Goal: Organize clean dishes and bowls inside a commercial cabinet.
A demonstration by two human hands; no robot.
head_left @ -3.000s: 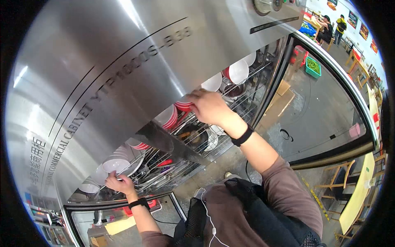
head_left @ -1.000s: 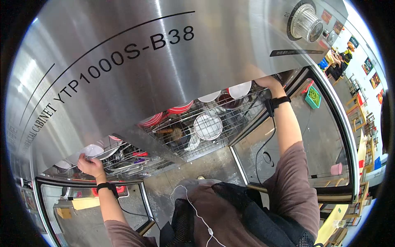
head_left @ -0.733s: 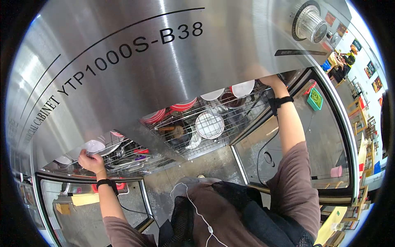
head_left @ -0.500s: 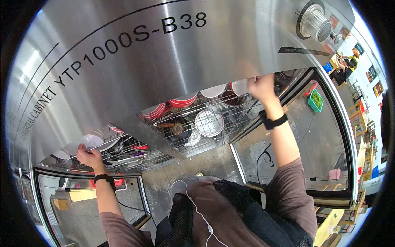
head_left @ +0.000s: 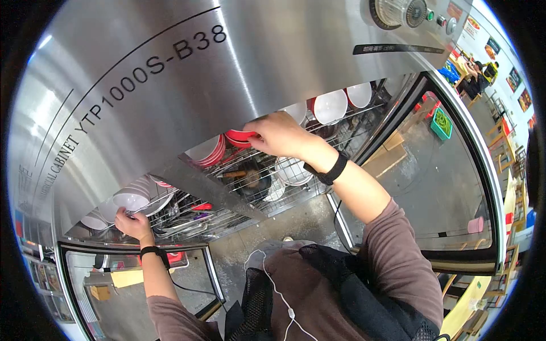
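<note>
My right hand (head_left: pixel 278 134) reaches into the steel cabinet (head_left: pixel 153 74) with its fingers closed on the rim of a red bowl (head_left: pixel 239 137); the bowl's far part is hidden behind the cabinet front. Left of it leans a stack of red-and-white bowls (head_left: pixel 210 152). My left hand (head_left: pixel 134 225) is at the left side, its fingers curled round the front wire of the rack (head_left: pixel 176 207), just below a white bowl (head_left: pixel 131 200).
White bowls (head_left: pixel 330 107) line the upper rack at right. Plates (head_left: pixel 293 170) and a wooden-handled pan (head_left: pixel 250 176) sit lower. Glass doors stand open either side, the right one (head_left: pixel 432 187) and the left one (head_left: pixel 114 295). A green basket (head_left: pixel 441 124) shows beyond the glass.
My right hand has moved left along the upper rack, from the white bowls at right to the red bowl. My left hand stays at the rack's front. The view has shifted slightly.
</note>
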